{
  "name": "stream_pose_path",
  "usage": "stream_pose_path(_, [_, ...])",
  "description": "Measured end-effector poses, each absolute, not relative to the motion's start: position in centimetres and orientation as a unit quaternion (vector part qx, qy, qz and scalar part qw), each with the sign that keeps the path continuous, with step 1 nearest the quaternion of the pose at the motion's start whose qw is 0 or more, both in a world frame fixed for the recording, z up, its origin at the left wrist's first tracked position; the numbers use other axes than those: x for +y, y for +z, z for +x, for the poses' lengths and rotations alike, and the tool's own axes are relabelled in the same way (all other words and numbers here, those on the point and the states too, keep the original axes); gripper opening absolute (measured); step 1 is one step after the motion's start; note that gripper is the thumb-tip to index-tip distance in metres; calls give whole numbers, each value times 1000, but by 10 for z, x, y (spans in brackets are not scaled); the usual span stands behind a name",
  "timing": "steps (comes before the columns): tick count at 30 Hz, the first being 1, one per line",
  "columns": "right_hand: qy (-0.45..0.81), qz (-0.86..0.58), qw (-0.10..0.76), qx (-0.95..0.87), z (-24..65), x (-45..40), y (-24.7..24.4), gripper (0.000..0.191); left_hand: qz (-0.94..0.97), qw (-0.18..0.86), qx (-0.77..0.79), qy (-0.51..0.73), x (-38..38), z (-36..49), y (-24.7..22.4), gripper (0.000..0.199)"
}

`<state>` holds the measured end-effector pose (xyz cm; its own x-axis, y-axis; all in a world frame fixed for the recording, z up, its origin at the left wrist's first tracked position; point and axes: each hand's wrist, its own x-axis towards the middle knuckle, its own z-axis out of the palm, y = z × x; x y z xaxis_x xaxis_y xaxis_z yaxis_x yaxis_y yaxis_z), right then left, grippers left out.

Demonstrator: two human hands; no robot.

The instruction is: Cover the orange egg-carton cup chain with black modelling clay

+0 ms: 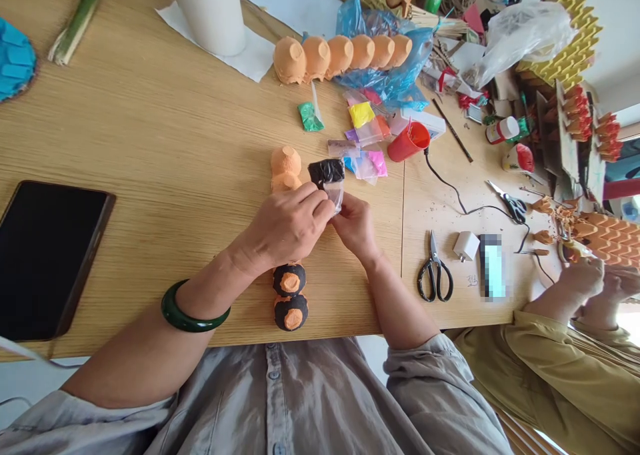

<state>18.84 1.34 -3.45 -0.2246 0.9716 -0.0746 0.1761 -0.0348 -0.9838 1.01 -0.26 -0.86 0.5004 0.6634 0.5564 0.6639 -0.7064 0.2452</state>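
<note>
My left hand (293, 221), with a green bangle (195, 323) on its wrist, pinches the open end of a small clear packet of black clay (327, 172). From the other side my right hand (356, 227) grips the same packet with closed fingers. Beneath my left hand lies a strip of orange egg-carton cups (286, 163), partly hidden by the hand. Its two cups nearest me (290, 281) are coated black around orange tips.
A second orange cup strip (340, 56) lies farther back. Coloured clay packets (361, 115), a red cup (409, 141), scissors (435, 268) and a phone (493, 267) are to the right. A tablet (53, 255) lies left. A co-worker's hands (585, 281) work at far right.
</note>
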Motion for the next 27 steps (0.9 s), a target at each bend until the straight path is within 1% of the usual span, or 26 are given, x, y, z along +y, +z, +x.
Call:
stream_pose_path(3, [541, -494, 391, -557, 187, 15, -30, 34, -848, -110, -405, -323, -6, 15, -9, 26])
stream_pose_path(5, [530, -504, 407, -547, 187, 16, -27, 41, -839, -150, -398, -338, -8, 18, -11, 27])
stream_pose_path(8, [513, -517, 423, -539, 187, 16, -26, 47, -837, -136, -391, -357, -9, 21, -15, 28])
stream_pose_path(11, [544, -512, 426, -510, 188, 15, -25, 51, -804, -104, -415, -414, -7, 19, -16, 33])
stream_pose_path(13, [591, -496, 414, -483, 189, 15, -23, 54, -738, -121, -464, -475, -4, 13, -16, 35])
stream_pose_path(16, [667, -461, 364, -459, 190, 13, -22, 58, -616, -212, -531, -542, 3, 5, -18, 34])
stream_pose_path(19, [717, -427, 319, -449, 189, 10, -21, 57, -573, -327, -541, -521, 8, 2, -22, 44])
stream_pose_path(21, [740, -403, 306, -443, 189, 10, -21, 55, -567, -378, -531, -504, 9, 3, -24, 43])
stream_pose_path(23, [770, -368, 292, -432, 191, 11, -20, 55, -550, -396, -521, -519, 9, 4, -24, 40])
stream_pose_path(25, [798, -330, 278, -420, 192, 13, -19, 60, -521, -389, -516, -559, 9, 5, -22, 37])
stream_pose_path(27, [798, -321, 289, -421, 191, 13, -19, 62, -489, -383, -512, -593, 10, 5, -19, 37])
